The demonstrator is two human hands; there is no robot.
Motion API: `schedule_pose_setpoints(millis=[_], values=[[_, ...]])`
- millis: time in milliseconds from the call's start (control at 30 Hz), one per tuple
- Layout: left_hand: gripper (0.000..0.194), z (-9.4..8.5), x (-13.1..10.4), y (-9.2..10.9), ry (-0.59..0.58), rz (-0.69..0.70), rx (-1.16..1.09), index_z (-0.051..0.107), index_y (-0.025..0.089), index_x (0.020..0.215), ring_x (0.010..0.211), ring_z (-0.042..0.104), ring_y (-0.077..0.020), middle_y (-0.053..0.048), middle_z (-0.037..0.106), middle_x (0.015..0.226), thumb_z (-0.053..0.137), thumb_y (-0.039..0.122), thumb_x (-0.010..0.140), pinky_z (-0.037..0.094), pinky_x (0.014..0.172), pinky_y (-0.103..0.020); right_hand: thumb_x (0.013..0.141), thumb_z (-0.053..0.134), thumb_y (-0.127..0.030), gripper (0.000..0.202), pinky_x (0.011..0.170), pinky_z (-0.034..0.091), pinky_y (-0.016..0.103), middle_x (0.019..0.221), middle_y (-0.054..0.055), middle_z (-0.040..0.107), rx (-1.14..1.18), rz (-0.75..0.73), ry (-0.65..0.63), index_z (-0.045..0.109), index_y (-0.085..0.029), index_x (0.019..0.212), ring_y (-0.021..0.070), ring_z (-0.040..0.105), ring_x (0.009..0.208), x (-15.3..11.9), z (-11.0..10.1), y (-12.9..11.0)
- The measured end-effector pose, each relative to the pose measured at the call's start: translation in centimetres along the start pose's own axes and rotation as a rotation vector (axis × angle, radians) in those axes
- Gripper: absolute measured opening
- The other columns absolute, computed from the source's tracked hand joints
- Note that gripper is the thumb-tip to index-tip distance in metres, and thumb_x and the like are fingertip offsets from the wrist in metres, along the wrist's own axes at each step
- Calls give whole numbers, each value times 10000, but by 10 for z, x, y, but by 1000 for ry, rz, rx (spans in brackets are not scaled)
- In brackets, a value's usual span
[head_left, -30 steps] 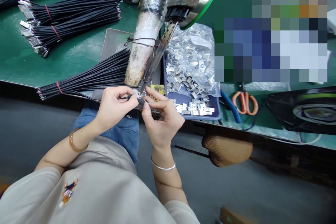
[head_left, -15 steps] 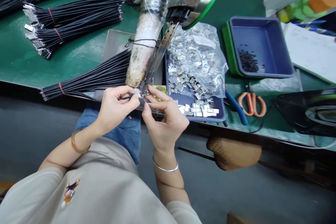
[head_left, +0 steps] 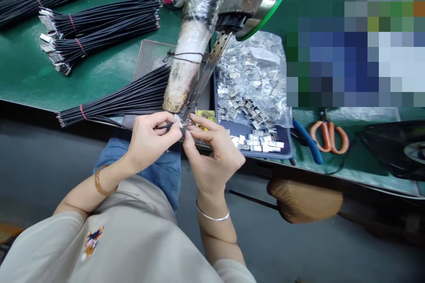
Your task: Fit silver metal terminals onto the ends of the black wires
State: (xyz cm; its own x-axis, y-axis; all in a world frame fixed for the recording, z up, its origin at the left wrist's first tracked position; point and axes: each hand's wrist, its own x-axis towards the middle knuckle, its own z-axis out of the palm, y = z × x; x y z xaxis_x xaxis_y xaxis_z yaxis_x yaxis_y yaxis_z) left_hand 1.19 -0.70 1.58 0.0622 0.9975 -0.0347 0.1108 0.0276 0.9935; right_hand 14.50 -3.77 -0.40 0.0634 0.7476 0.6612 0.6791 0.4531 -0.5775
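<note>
My left hand is closed in a pinch on a black cable, with a bit of white material at its fingertips. A small metal connector sits at the cable's end, between my two hands. My right hand has its fingers bent in a pinch, the forefinger near the connector; what looks like thin solder wire is in it, mostly hidden. The soldering iron points down with its tip close to the connector. Beside my left hand lies a tied bundle of black cables.
A pale, wrapped tube hangs beside the iron. On the right, a blue tray holds a bag of metal connectors and several loose ones. Blue-handled pliers and orange-handled scissors lie beyond. More cable bundles lie at back left.
The view has shifted slightly, so everything sits a little further right and lower. Both hands keep their pinches at the iron's tip. The upper right area is now pixelated.
</note>
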Motion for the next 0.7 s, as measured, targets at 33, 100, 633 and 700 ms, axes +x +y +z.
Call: schedule_pose_setpoints(millis=[33, 100, 633, 700], values=[[157, 0, 0, 0, 4, 11, 8, 683, 135, 681, 498, 239, -51, 51, 414, 547, 601, 261, 726, 243, 443, -183, 843, 698, -82, 158, 783, 645, 312, 1007, 39, 796, -3, -7, 4, 640, -228, 861, 192, 777, 924, 0, 0, -1], [165, -1, -1, 1, 3, 16, 34, 690, 136, 687, 508, 248, -55, 46, 418, 559, 592, 261, 730, 243, 444, -180, 839, 698, -81, 160, 786, 646, 319, 1022, 40, 793, 2, -4, 12, 638, -230, 845, 188, 775, 909, 0, -1, -2], [206, -2, -5, -3, -24, 18, 109, 738, 134, 733, 524, 251, -67, 56, 362, 540, 592, 280, 741, 255, 460, -184, 870, 679, -121, 133, 764, 642, 322, 989, 37, 792, -5, -4, 22, 620, -238, 843, 184, 775, 873, -2, 0, -3], [203, -2, -5, -3, -60, -13, 100, 723, 130, 714, 523, 244, -67, 60, 331, 538, 590, 283, 732, 244, 463, -189, 891, 661, -140, 114, 740, 644, 310, 995, 46, 792, 0, 13, 7, 607, -236, 860, 180, 777, 861, -5, -1, -1]])
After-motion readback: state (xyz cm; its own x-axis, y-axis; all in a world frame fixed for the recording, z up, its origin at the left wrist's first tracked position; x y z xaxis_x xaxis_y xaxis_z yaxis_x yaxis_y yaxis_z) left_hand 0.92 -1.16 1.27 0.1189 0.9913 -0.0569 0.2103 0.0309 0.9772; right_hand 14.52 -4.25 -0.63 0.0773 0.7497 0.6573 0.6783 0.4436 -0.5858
